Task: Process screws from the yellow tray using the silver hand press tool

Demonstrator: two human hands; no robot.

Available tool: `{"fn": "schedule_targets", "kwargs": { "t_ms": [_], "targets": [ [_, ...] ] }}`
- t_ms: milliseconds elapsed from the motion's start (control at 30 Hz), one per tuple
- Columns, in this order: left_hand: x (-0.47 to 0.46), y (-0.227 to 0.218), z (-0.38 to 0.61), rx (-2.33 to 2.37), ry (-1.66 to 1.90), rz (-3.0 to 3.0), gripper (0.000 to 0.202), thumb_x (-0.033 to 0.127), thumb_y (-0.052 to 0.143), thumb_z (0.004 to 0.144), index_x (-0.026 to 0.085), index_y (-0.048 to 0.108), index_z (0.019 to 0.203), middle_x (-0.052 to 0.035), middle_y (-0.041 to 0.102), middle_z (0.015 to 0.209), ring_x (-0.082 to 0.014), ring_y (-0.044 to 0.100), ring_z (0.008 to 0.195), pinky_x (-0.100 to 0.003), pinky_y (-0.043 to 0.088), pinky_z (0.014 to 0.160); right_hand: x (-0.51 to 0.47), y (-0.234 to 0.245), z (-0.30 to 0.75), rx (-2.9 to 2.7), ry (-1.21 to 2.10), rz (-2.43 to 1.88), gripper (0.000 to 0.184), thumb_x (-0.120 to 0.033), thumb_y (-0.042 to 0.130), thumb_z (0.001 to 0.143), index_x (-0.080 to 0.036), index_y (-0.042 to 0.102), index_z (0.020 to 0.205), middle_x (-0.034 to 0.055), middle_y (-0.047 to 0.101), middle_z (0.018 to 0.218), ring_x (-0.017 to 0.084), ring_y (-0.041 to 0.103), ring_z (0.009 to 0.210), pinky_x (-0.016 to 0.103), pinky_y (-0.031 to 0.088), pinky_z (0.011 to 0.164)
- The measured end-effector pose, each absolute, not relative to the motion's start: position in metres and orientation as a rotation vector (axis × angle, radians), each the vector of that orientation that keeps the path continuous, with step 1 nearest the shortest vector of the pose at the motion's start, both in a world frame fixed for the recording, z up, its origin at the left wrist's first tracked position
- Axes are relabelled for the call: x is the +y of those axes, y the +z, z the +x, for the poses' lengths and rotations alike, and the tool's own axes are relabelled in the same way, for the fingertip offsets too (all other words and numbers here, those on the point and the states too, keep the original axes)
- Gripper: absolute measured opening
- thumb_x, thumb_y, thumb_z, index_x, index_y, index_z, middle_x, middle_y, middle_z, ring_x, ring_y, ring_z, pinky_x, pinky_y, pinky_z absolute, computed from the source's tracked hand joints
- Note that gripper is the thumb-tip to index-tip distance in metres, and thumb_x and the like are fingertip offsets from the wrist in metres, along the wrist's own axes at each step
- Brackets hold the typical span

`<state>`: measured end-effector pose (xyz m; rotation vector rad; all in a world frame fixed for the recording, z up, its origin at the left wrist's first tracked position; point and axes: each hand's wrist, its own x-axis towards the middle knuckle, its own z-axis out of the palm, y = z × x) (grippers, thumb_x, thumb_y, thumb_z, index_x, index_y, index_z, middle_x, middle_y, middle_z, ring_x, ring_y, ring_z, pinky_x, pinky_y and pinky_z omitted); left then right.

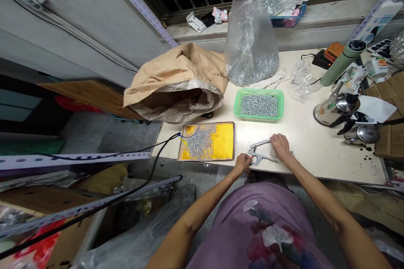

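My left hand (243, 162) is curled at the near edge of the white table (315, 143), its fingers pinched against the left end of a small metal hand tool (260, 154). My right hand (280, 146) lies over the tool's right part, fingers bent down on it. What sits under the right palm is hidden. A yellow tray (224, 143) with a heap of small silver metal parts lies just left of my left hand. A green basket (237, 109) filled with the same silver parts stands beyond the tool.
A large clear plastic bag of silver parts (251, 46) and a crumpled brown paper sack (176, 80) stand at the back left. A steel kettle (337, 109), a green flask (342, 62) and cardboard boxes (389, 134) crowd the right side. Black cables (151, 151) hang off the left edge.
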<state>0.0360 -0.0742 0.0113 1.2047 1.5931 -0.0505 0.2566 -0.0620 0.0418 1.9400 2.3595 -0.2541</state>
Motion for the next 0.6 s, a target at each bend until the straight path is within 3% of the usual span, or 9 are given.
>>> {"fn": "schedule_targets", "kwargs": {
  "t_ms": [600],
  "targets": [
    [-0.074, 0.014, 0.039, 1.621, -0.096, 1.298, 0.016, 0.018, 0.055, 0.082, 0.01, 0.069, 0.08, -0.0022, 0.067, 0.071, -0.0075, 0.058, 0.055, -0.016, 0.044, 0.053, -0.088, 0.036, 0.26, 2.34, -0.338, 2.009, 0.03, -0.003, 0.04, 0.085, -0.021, 0.062, 0.092, 0.0089, 0.061, 0.09, 0.024, 0.049, 0.091, 0.033, 0.038, 0.073]
  ]
}}
